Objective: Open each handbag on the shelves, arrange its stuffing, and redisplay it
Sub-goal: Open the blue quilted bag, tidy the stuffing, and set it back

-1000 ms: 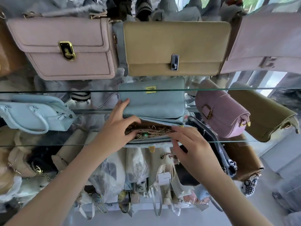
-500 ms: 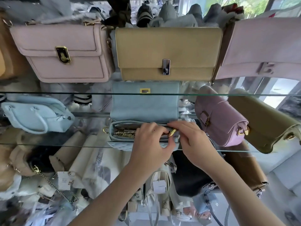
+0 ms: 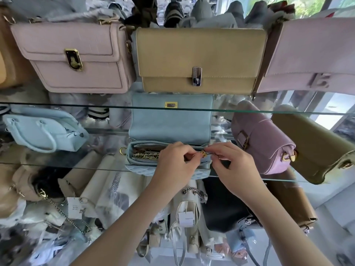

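Observation:
A light blue quilted handbag (image 3: pixel 171 120) stands on the middle glass shelf (image 3: pixel 57 166) with its flap raised against the back. A gold chain strap (image 3: pixel 146 156) lies coiled inside its open top. My left hand (image 3: pixel 176 166) and my right hand (image 3: pixel 234 167) meet over the bag's right end. Both pinch a small gold clasp (image 3: pixel 203 154) of the chain between fingertips.
On the upper shelf stand a pink flap bag (image 3: pixel 76 58), a tan flap bag (image 3: pixel 199 58) and a pale lilac bag (image 3: pixel 311 54). Beside the blue bag are a pale blue handle bag (image 3: pixel 44 129), a mauve bag (image 3: pixel 263 139) and an olive bag (image 3: pixel 315 146). Wrapped bags crowd the shelf below.
My left hand moved from the bag's left end to its right end and joined my right hand on the gold clasp. The chain now shows at the left inside the bag.

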